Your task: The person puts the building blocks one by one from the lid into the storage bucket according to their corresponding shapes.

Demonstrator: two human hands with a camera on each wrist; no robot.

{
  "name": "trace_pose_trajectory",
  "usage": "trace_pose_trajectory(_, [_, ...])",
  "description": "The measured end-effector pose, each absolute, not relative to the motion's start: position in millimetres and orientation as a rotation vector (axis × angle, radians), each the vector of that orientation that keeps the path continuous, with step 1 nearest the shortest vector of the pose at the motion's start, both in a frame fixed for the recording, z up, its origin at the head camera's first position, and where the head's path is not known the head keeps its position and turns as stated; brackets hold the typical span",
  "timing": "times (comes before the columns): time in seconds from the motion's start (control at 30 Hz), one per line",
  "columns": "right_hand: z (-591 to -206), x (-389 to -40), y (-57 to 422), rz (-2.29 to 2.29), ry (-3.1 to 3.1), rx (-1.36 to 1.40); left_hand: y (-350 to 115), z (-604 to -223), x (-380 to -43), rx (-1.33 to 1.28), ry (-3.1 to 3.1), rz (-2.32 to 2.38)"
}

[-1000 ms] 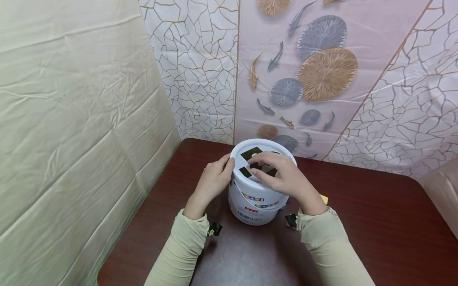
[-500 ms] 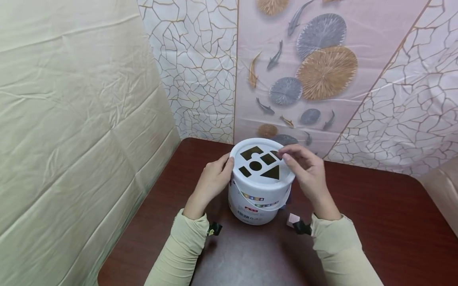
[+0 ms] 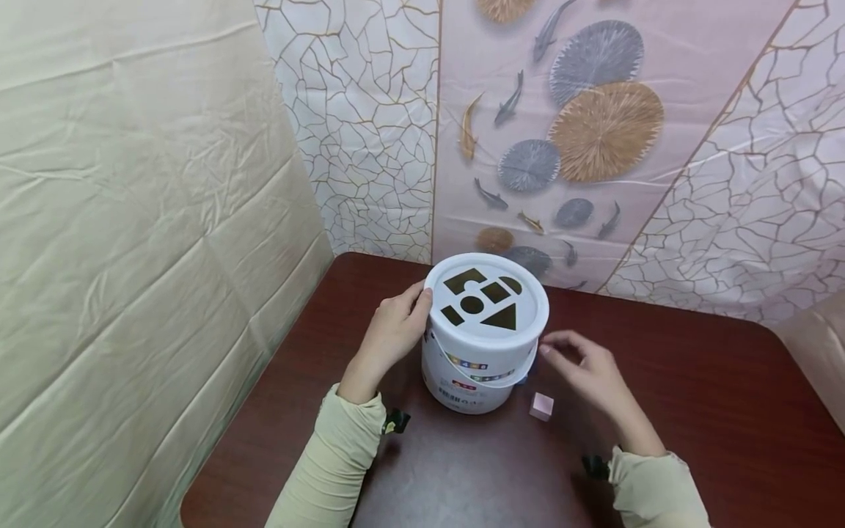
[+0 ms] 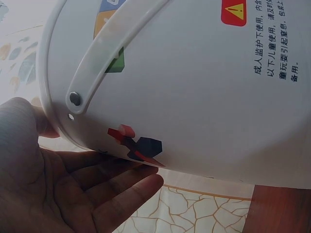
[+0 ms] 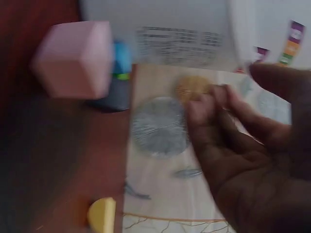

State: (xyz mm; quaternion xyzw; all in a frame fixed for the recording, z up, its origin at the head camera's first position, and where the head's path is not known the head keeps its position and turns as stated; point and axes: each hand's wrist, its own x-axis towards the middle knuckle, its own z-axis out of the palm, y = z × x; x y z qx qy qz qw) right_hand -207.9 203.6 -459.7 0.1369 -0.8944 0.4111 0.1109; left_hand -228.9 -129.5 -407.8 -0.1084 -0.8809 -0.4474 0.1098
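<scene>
A white lidded bucket [image 3: 478, 367] stands upright on the table, its lid [image 3: 449, 337] cut with several shaped holes, among them a circle and a triangle. My left hand [image 3: 394, 330] holds it at the upper left, thumb by the rim and fingers along the wall, as the left wrist view shows. My right hand [image 3: 587, 370] is just right of the bucket, fingers loosely bent with nothing between them. Below that hand a pink cube [image 3: 541, 406] lies on the table. Beside the bucket's base, partly hidden, is a blue block [image 5: 121, 58].
Against the bucket's front hangs its white handle [image 3: 528, 367]. In the right wrist view a yellow rounded block [image 5: 102, 214] lies farther off on the dark red table [image 3: 693, 381]. Patterned cloth [image 3: 376, 132] hangs behind, and a plain cream cloth [image 3: 165, 257] borders the left side.
My right hand has moved from over the lid's holes to the right and down beside the bucket, uncovering the lid and the pink cube. My left hand has stayed at the rim.
</scene>
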Motion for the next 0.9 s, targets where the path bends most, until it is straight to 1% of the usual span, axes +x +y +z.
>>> trace_pose_trajectory(0.17, [-482.4, -201.8, 202.1, 1.050, -2.863, 0.474, -129.9, -407.6, -228.8, -0.323, -2.589, -1.316])
trace_pose_trajectory(0.37, [-494.8, -198.5, 198.2, 0.946, -2.876, 0.509, -129.7, -407.5, -229.1, -0.326, -2.582, -1.316])
trace_pose_trajectory(0.9, [-516.4, -215.4, 188.4, 0.843, -2.886, 0.539, -129.1, -407.1, -228.5, -0.319, -2.584, -1.330])
